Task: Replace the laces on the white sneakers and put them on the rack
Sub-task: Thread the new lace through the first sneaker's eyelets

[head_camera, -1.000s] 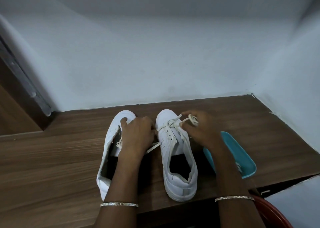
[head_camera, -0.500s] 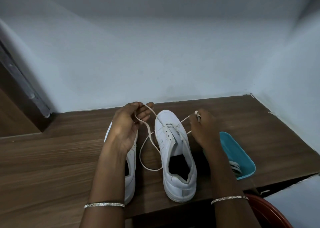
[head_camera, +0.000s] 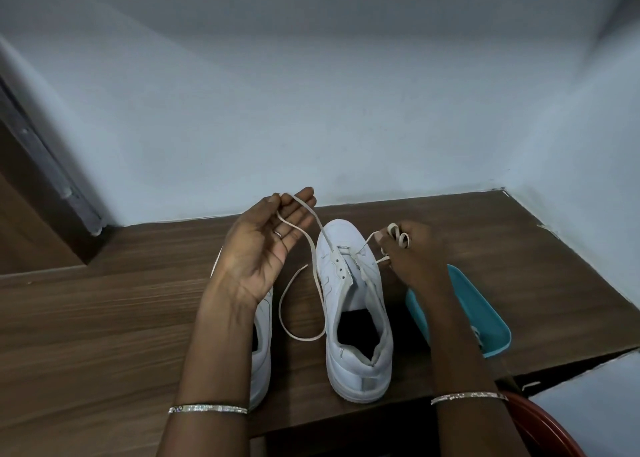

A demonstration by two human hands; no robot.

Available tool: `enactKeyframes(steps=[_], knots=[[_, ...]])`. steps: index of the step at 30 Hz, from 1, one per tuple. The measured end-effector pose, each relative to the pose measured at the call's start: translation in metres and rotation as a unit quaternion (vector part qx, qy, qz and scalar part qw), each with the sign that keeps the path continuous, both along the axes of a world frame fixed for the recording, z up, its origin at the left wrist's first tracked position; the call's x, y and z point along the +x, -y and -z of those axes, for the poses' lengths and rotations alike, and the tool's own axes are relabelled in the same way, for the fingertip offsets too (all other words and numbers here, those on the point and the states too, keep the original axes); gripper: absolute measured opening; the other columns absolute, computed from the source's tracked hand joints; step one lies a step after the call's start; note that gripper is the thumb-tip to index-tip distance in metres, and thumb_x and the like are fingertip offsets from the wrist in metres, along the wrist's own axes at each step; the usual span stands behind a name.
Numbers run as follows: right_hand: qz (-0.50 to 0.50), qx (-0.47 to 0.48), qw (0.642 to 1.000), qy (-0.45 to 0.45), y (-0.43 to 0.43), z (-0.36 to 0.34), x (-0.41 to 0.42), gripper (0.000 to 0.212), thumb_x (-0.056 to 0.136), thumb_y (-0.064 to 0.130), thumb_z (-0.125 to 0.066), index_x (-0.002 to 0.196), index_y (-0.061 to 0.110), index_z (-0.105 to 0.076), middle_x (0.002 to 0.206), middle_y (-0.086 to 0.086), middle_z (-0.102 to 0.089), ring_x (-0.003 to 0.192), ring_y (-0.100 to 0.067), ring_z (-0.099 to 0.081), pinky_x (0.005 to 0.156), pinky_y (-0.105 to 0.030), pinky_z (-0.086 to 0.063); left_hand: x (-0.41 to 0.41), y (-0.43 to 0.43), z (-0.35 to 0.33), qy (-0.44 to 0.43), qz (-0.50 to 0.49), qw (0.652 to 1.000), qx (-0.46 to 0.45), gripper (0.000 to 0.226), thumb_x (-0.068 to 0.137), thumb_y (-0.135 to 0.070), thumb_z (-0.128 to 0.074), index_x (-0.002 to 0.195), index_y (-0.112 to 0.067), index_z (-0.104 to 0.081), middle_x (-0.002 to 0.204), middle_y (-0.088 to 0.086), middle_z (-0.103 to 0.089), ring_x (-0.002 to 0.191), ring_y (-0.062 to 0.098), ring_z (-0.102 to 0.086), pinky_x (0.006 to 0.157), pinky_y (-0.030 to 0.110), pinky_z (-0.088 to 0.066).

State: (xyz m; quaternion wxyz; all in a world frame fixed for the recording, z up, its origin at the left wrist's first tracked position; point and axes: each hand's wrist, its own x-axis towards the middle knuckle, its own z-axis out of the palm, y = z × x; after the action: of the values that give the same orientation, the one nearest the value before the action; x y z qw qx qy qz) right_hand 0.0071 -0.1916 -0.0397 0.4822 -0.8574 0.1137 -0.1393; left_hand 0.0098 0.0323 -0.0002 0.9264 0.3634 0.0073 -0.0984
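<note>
Two white sneakers stand on the wooden table (head_camera: 86, 318), toes toward the wall. The right sneaker (head_camera: 356, 314) has a white lace (head_camera: 304, 318) threaded through its front eyelets. My left hand (head_camera: 266, 248) is raised palm up above the left sneaker (head_camera: 261, 349), pinching one end of the lace between thumb and fingers; the slack loops down onto the table between the shoes. My right hand (head_camera: 412, 255), just right of the sneaker's toe, grips the other end, coiled around its fingers. The left sneaker is mostly hidden behind my left forearm.
A teal tray (head_camera: 485, 314) lies at the table's front right, with something striped in it, partly behind my right forearm. A red rounded object (head_camera: 543, 429) sits below the table edge at bottom right. White walls close the back and right; a dark door frame (head_camera: 41, 165) stands left.
My left hand has lifted off the left sneaker and pulled the lace end up and away toward the wall, drawing out a long loop. My right hand kept its coiled end, shifting slightly right.
</note>
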Motion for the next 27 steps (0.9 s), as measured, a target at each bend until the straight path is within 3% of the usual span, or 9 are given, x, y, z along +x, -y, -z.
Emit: enactKeyframes(steps=[3, 6, 10, 16, 19, 22, 25, 27], knots=[[-0.019, 0.008, 1.0, -0.005, 0.004, 0.0, 0.002, 0.001, 0.084, 0.017, -0.075, 0.085, 0.017, -0.074, 0.074, 0.004, -0.068, 0.07, -0.015, -0.063, 0.069, -0.032, -0.052, -0.002, 0.0, -0.004, 0.015, 0.009, 0.999, -0.048, 0.013, 0.098, -0.013, -0.05, 0.091, -0.005, -0.058, 0.127, 0.023, -0.066, 0.12, 0.031, -0.065, 0.099, 0.041, -0.054], [-0.017, 0.065, 0.998, -0.014, 0.005, 0.002, 0.003, 0.016, 0.082, 0.012, -0.077, 0.093, 0.023, -0.074, 0.081, 0.008, -0.07, 0.076, -0.014, -0.066, 0.073, -0.035, -0.057, -0.003, -0.006, -0.004, 0.029, 0.002, 0.997, -0.068, 0.013, 0.099, -0.015, -0.049, 0.093, -0.008, -0.059, 0.131, 0.019, -0.065, 0.125, 0.029, -0.062, 0.104, 0.045, -0.049], [-0.037, 0.222, 0.974, -0.018, 0.004, -0.007, 0.0, 0.031, 0.086, -0.005, -0.067, 0.106, 0.018, -0.072, 0.095, -0.003, -0.073, 0.076, -0.008, -0.069, 0.064, -0.022, -0.054, -0.006, -0.02, -0.005, 0.042, -0.018, 0.995, -0.083, 0.017, 0.101, -0.017, -0.046, 0.092, -0.01, -0.059, 0.134, 0.017, -0.063, 0.127, 0.026, -0.06, 0.104, 0.047, -0.049], [-0.044, 0.27, 0.962, -0.007, 0.005, -0.014, -0.003, 0.047, 0.087, -0.017, -0.057, 0.121, 0.015, -0.065, 0.103, -0.01, -0.066, 0.065, -0.006, -0.068, 0.051, -0.017, -0.044, -0.014, -0.029, -0.015, 0.035, -0.035, 0.992, -0.115, 0.019, 0.104, -0.018, -0.044, 0.093, -0.011, -0.059, 0.13, 0.016, -0.066, 0.125, 0.026, -0.062, 0.103, 0.047, -0.049], [-0.042, 0.3, 0.953, 0.018, 0.004, -0.019, -0.007, 0.048, 0.093, -0.016, -0.051, 0.128, 0.015, -0.057, 0.106, -0.008, -0.064, 0.074, -0.011, -0.073, 0.049, -0.014, -0.044, -0.013, -0.034, -0.015, 0.013, -0.055, 0.998, 0.005, 0.021, 0.103, -0.021, -0.047, 0.088, -0.014, -0.06, 0.123, 0.016, -0.07, 0.113, 0.025, -0.069, 0.094, 0.04, -0.057], [-0.039, 0.301, 0.952, 0.036, 0.007, -0.022, -0.009, 0.052, 0.096, -0.014, -0.049, 0.136, 0.019, -0.052, 0.118, -0.011, -0.06, 0.084, -0.016, -0.074, 0.051, -0.016, -0.044, -0.013, -0.039, -0.012, -0.018, -0.109, 0.967, 0.231, 0.028, 0.104, -0.028, -0.048, 0.082, -0.013, -0.06, 0.099, 0.013, -0.077, 0.089, 0.021, -0.074, 0.079, 0.036, -0.057], [-0.048, 0.251, 0.967, 0.023, 0.012, -0.024, -0.012, 0.066, 0.096, -0.019, -0.043, 0.142, 0.028, -0.046, 0.129, -0.01, -0.052, 0.09, -0.014, -0.074, 0.052, -0.015, -0.045, -0.013, -0.044, -0.003, 0.001, -0.196, 0.867, 0.459, 0.037, 0.102, -0.031, -0.053, 0.079, -0.003, -0.061, 0.076, 0.008, -0.074, 0.075, 0.025, -0.069, 0.074, 0.04, -0.052], [-0.063, 0.215, 0.974, 0.024, 0.016, -0.028, -0.016, 0.071, 0.096, -0.021, -0.04, 0.143, 0.031, -0.044, 0.125, -0.011, -0.051, 0.08, -0.007, -0.073, 0.055, -0.015, -0.049, -0.013, -0.046, 0.001, 0.022, -0.24, 0.782, 0.575, 0.037, 0.098, -0.036, -0.055, 0.08, -0.004, -0.063, 0.076, 0.004, -0.07, 0.078, 0.027, -0.067, 0.074, 0.039, -0.05]])
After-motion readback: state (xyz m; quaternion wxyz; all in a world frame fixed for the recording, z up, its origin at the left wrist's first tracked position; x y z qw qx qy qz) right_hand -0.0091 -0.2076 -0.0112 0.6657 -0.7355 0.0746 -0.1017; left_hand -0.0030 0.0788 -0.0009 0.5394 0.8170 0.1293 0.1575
